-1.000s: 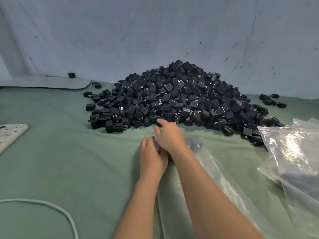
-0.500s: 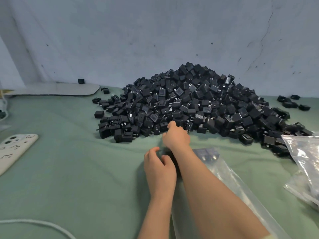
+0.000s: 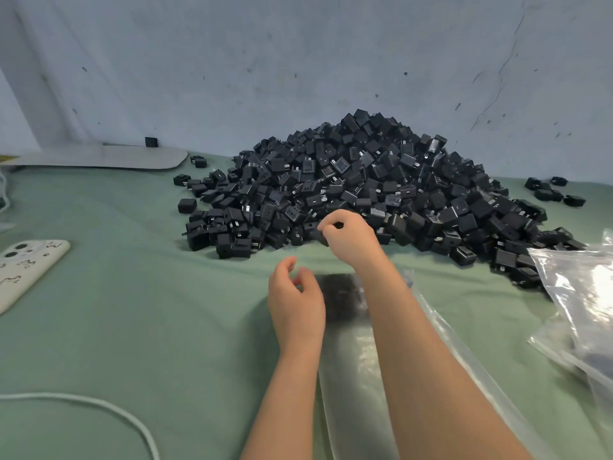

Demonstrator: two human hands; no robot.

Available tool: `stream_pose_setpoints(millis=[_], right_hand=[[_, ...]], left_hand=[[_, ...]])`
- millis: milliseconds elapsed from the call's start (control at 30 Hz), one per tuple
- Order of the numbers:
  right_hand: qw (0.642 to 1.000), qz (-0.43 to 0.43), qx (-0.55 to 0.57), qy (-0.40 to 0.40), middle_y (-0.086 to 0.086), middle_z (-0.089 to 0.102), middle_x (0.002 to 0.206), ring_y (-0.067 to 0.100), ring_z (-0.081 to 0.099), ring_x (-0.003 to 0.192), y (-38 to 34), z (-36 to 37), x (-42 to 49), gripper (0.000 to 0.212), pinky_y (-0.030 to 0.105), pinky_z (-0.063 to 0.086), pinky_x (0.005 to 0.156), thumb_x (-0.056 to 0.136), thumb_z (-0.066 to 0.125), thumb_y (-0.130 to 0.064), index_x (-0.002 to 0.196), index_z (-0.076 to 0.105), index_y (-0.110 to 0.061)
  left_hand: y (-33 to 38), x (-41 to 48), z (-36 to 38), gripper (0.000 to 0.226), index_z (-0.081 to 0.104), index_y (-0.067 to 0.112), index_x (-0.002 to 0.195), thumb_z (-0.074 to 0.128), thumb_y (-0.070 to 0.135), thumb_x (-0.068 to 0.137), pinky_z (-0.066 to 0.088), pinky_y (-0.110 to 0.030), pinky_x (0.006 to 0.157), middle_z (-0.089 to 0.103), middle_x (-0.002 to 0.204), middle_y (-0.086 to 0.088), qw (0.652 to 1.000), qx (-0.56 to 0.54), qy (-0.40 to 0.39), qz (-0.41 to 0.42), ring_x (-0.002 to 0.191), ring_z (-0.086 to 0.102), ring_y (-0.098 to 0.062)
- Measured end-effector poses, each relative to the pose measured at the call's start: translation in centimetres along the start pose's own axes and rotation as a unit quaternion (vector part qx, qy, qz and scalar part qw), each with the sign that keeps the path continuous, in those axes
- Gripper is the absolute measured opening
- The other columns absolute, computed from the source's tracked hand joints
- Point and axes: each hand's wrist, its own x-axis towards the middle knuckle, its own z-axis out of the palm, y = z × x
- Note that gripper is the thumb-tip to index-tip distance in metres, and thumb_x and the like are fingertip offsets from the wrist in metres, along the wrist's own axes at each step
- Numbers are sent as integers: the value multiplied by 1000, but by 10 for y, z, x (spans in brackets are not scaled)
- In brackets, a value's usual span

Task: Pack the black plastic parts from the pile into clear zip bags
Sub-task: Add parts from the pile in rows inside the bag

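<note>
Reach made: my right hand has left the zip bag for the pile just ahead, fingers curled on what looks like one black part. My left hand, loosely curled and empty, hovers beside the bag's mouth, ready for the drop.

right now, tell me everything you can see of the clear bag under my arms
The clear zip bag is a long sleeve of thin glossy plastic lying flat on the green cloth, running from the near edge toward the pile. A dark blurred patch at its far end looks like black parts inside. The right forearm crosses over it; the left hand sits at its left edge, grip unclear.
</note>
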Motion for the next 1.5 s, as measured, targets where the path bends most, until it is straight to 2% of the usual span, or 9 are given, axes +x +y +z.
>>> stream_pose_setpoints(millis=[167, 400, 533, 700, 867, 967, 1100, 1300, 1500], right_hand=[[983, -87, -117, -109, -13, 63, 77, 5, 54, 63, -12, -30, -61, 34, 7, 34, 48, 88, 44, -10, 75, 62, -36], [976, -188, -50, -96, -23, 55, 122, -8, 50, 108, 18, -45, -156, 35, 7, 37, 86, 84, 48, 4, 88, 75, -18], [985, -100, 133, -48, -32, 54, 117, -17, 39, 123, 39, -56, -189, 38, 6, 32, 93, 91, 55, -8, 84, 71, -41], [991, -73, 112, -8, -23, 62, 107, -14, 48, 106, 43, -62, -214, 35, 0, 31, 81, 92, 56, -14, 91, 63, -49], [984, -22, 165, 66, -15, 70, 103, 3, 60, 103, 56, -83, -231, 31, 15, 44, 86, 93, 54, -7, 103, 70, -32], [942, 28, 314, 117, -12, 71, 101, 2, 63, 100, 63, -101, -244, 31, 17, 48, 86, 91, 57, -7, 95, 74, -32], [909, 36, 414, 27, 2, 71, 110, 19, 67, 104, 60, -110, -259, 18, 29, 51, 89, 84, 63, -22, 97, 74, -27], [945, -17, 321, -51, 4, 72, 100, 17, 67, 101, 51, -115, -274, 14, 26, 51, 93, 85, 63, -31, 91, 74, -25], [982, -14, 179, -59, -10, 74, 90, 2, 66, 92, 44, -112, -279, 21, 17, 45, 83, 93, 59, -11, 85, 74, -23]], left_hand=[[20, -2, -9, 32, 62, 13, 114, 44, 34, 99, 58, -36, 71, 69, 98, -8, 977, -146, -129, -89, 75, 70, -20], [30, -39, -23, 9, 57, 17, 99, 59, 20, 91, 51, -25, 54, 68, 73, -2, 946, -177, -234, -139, 59, 63, -10], [36, -71, -23, 9, 49, 23, 99, 44, 16, 96, 53, -28, 65, 64, 88, -9, 926, -206, -286, -137, 72, 62, -18], [40, -105, -8, 13, 41, 25, 106, 42, 18, 95, 50, -40, 86, 59, 82, -4, 937, -132, -304, -106, 74, 58, -21], [44, -128, -20, 38, 37, 24, 128, 41, 44, 97, 47, -27, 93, 57, 117, 3, 930, -1, -368, -11, 104, 58, -9], [40, -147, -42, 59, 40, 32, 134, 53, 61, 84, 38, -21, 97, 47, 135, 11, 836, 223, -472, 173, 121, 46, -3], [32, -165, -48, 65, 37, 26, 139, 59, 52, 84, 27, -30, 111, 24, 151, 5, 679, 403, -559, 252, 140, 18, -13], [34, -150, -46, 18, 60, 15, 98, 44, 22, 94, 44, -27, 82, 63, 105, -4, 780, 307, -504, 209, 96, 58, -20], [37, -120, -43, 10, 58, 25, 83, 57, 16, 88, 52, -34, 82, 67, 98, 1, 851, 229, -435, 186, 91, 64, -13]])
